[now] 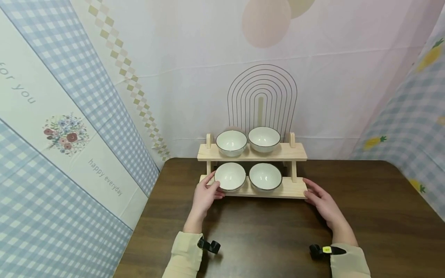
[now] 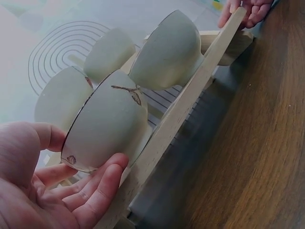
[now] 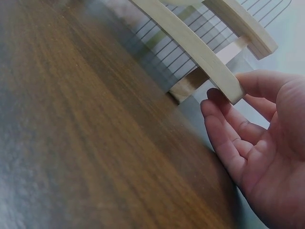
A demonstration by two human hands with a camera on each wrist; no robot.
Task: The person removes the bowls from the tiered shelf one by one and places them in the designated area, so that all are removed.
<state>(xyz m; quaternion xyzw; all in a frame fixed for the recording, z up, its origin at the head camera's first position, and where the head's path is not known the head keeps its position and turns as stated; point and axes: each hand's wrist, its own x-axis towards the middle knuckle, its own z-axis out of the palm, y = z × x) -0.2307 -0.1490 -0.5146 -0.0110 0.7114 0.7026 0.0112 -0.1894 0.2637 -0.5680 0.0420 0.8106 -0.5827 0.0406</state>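
Two white bowls with thin dark rims stand on each board of a two-tier wooden rack (image 1: 293, 189). My left hand (image 1: 205, 194) grips the front-left bowl (image 1: 230, 176), thumb at its rim and fingers along its outer wall. Brown leaf-like marks show on that bowl's outside in the left wrist view. Beside it on the lower board is the front-right bowl (image 1: 265, 177). At the rack's right end, my right hand (image 1: 323, 202) pinches the lower board (image 3: 214, 67) between thumb and fingers. The upper board carries the back-left bowl (image 1: 231, 143) and the back-right bowl (image 1: 264, 139).
The rack stands at the back of a dark brown wooden table (image 1: 264, 235), close to a pale cloth backdrop (image 1: 194, 96) with printed arches. Blue checked cloth (image 1: 45, 193) hangs along the left, and another checked cloth with lemons (image 1: 399, 116) hangs on the right.
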